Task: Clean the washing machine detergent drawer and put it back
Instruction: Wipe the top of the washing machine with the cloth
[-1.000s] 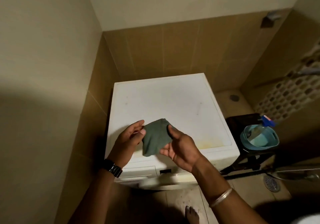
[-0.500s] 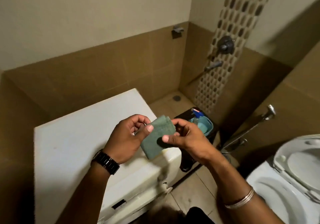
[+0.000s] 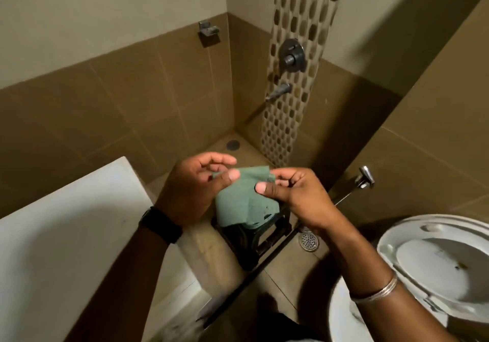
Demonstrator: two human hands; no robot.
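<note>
Hands meet at the centre of the frame over a bathroom floor: the left hand (image 3: 190,185) and the right hand (image 3: 293,196) each pinch an upper corner of a green cloth (image 3: 239,201), thumbs pressed on its face, so each grip is clamped on the fabric, which hangs between them. The white washing machine (image 3: 68,238) fills the lower left; its detergent drawer cannot be made out. A dark stool (image 3: 254,244) stands below the cloth, a toilet (image 3: 434,262) at lower right.
</note>
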